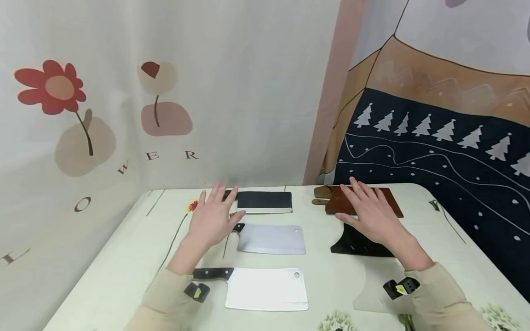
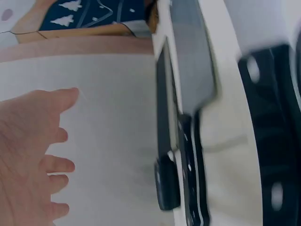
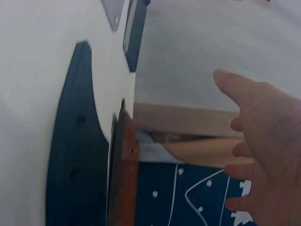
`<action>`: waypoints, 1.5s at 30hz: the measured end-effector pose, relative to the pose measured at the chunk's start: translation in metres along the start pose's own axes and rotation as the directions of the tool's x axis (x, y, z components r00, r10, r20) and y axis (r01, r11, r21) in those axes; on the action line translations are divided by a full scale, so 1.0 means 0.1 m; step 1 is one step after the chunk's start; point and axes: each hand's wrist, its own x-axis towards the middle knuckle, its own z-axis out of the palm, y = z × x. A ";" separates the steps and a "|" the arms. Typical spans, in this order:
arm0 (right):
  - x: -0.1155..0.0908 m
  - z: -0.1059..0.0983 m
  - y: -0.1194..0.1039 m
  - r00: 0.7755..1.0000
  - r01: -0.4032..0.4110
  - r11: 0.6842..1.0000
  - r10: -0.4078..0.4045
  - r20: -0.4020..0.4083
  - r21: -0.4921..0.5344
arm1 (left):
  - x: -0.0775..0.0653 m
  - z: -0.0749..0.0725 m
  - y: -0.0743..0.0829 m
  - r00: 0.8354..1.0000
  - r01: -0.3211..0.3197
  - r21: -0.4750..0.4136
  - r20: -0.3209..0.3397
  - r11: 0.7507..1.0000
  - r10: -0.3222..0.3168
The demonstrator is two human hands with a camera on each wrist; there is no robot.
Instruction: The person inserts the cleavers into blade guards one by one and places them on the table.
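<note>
Three rectangular-bladed cleavers lie in a column on a pale printed tablecloth point(image 1: 124, 280): a dark-bladed cleaver point(image 1: 265, 201) farthest, a dull grey metal cleaver point(image 1: 272, 240) between, a bright silver metal cleaver point(image 1: 267, 289) nearest. Rightward lie three flat pieces: a brown leather piece point(image 1: 337, 205), a curved black piece point(image 1: 358, 246), a curved translucent piece point(image 1: 372, 294). Both hands are raised, fingers spread: left hand point(image 1: 212, 218) near cleaver handles, right hand point(image 1: 369, 214) above brown and black.

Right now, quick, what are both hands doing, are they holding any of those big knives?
Left hand: open, fingers spread, holding nothing.
Right hand: open too, holding nothing.
</note>
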 end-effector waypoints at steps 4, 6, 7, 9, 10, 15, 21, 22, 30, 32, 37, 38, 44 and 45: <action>0.05 0.03 0.14 1.000 -0.004 0.998 0.004 0.008 0.055 | 0.05 0.03 -0.18 1.000 -0.014 -0.023 -0.008 1.000 0.014; 0.07 0.03 0.22 1.000 -0.017 0.995 0.015 0.021 0.102 | 0.07 0.05 -0.26 1.000 -0.015 -0.060 -0.011 0.998 0.014; 0.08 0.03 0.26 0.999 -0.023 0.991 0.020 0.028 0.133 | 0.08 0.06 -0.30 1.000 -0.010 -0.085 -0.014 0.996 0.009; 0.11 0.03 0.34 0.999 -0.035 0.979 0.028 0.042 0.199 | 0.10 0.08 -0.38 1.000 0.004 -0.143 -0.016 0.990 -0.007; 0.12 0.04 0.38 0.998 -0.042 0.973 0.031 0.050 0.229 | 0.11 0.10 -0.41 1.000 0.012 -0.168 -0.015 0.986 -0.015; 0.16 0.09 0.56 0.995 -0.074 0.947 0.048 0.090 0.313 | 0.15 0.16 -0.57 0.998 0.066 -0.274 0.017 0.959 -0.064; 0.18 0.20 0.76 0.988 -0.115 0.929 0.071 0.137 0.352 | 0.21 0.20 -0.73 0.994 0.111 -0.390 0.066 0.914 -0.093; 0.19 0.22 0.79 0.986 -0.126 0.925 0.078 0.144 0.358 | 0.22 0.21 -0.76 0.993 0.114 -0.412 0.067 0.904 -0.094; 0.24 0.33 1.08 0.971 -0.200 0.892 0.124 0.207 0.405 | 0.32 0.33 -1.01 0.988 0.153 -0.528 0.104 0.836 -0.115; 0.25 0.35 1.16 0.967 -0.213 0.885 0.129 0.221 0.415 | 0.35 0.35 -1.05 0.985 0.170 -0.553 0.118 0.816 -0.125; 0.28 0.41 1.34 0.955 -0.256 0.866 0.157 0.252 0.429 | 0.41 0.40 -1.11 0.978 0.206 -0.591 0.155 0.780 -0.141; 0.29 0.43 1.37 0.954 -0.261 0.863 0.160 0.255 0.433 | 0.42 0.41 -1.12 0.977 0.212 -0.597 0.161 0.774 -0.143; 0.34 0.56 1.47 0.956 -0.257 0.837 0.149 0.251 0.482 | 0.45 0.51 -1.17 0.967 0.253 -0.626 0.189 0.737 -0.171; 0.34 0.57 1.47 0.956 -0.258 0.832 0.145 0.256 0.491 | 0.46 0.54 -1.17 0.965 0.260 -0.634 0.196 0.728 -0.174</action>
